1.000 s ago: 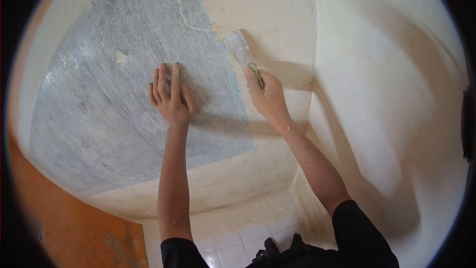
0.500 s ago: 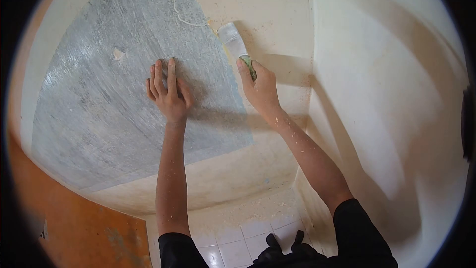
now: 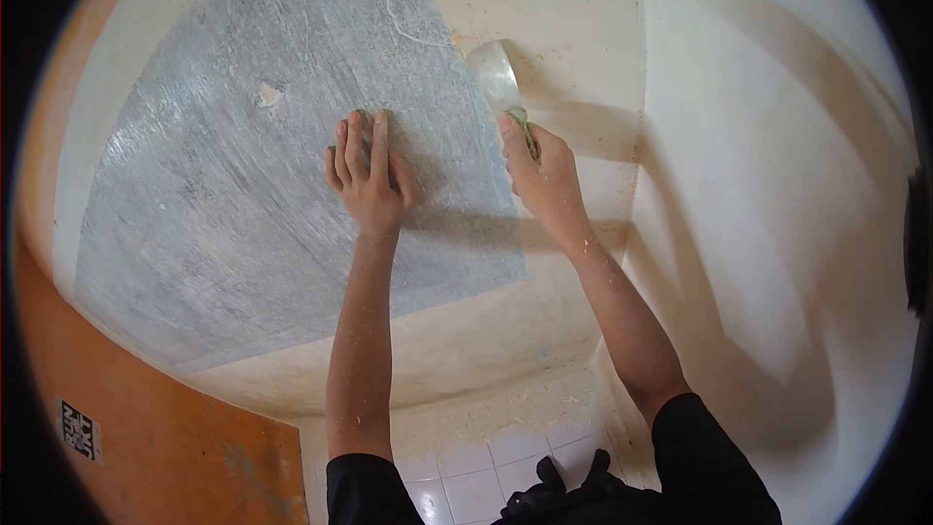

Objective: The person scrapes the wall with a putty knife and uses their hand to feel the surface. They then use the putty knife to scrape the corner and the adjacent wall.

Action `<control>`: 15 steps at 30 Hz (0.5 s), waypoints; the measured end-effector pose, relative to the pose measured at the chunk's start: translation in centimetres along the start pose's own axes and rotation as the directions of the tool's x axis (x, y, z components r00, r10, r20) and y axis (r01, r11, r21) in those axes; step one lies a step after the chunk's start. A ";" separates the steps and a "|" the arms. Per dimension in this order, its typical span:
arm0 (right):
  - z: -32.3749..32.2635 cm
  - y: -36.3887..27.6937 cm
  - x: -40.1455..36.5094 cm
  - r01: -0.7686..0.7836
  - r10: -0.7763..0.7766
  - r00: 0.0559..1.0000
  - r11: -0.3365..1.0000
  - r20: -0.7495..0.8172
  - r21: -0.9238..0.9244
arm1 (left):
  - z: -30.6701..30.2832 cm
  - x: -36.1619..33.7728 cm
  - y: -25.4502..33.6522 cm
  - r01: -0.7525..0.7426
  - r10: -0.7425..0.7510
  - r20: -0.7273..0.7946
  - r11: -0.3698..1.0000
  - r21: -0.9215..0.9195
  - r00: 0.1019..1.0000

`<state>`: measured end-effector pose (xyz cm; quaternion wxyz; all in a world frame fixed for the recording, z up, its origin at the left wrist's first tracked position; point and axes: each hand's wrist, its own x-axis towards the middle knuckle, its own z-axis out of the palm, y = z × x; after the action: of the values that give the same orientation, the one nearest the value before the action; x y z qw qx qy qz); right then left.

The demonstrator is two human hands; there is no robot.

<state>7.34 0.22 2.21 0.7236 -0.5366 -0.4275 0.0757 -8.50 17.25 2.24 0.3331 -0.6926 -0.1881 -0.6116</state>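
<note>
Gripping the scraper (image 3: pixel 496 78) in a closed fist, the right hand (image 3: pixel 544 170) scrapes at the grey patch's (image 3: pixel 243 165) upper right edge while the left hand (image 3: pixel 367 175) rests open and flat on it; the next stroke likely needs a shallow blade under the cream paint (image 3: pixel 564 10).

No readable text, square code tag (image 3: pixel 80 430), orange panel (image 3: pixel 185 457)

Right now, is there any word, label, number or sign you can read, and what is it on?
No words, brands or numbers can be read.
Only sign: a black-and-white square code marker on the orange surface at lower left, too small to decode.
The scraper in the right hand shows no legible print.
</note>
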 end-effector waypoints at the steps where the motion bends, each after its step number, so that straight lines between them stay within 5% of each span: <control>1: -0.2 0.2 -0.2 0.031 -0.032 0.999 0.999 -0.010 -0.030 | -0.1 -0.2 0.0 -0.004 0.004 0.007 1.000 -0.015 1.000; 15: -0.3 -0.4 1.1 0.052 -0.054 0.998 0.996 -0.025 -0.066 | 0.1 -0.2 0.0 -0.012 0.013 0.015 1.000 -0.021 1.000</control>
<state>8.10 0.49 3.18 0.7131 -0.5493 -0.4342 0.0352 -8.49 17.31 2.04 0.3283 -0.7017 -0.1799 -0.6062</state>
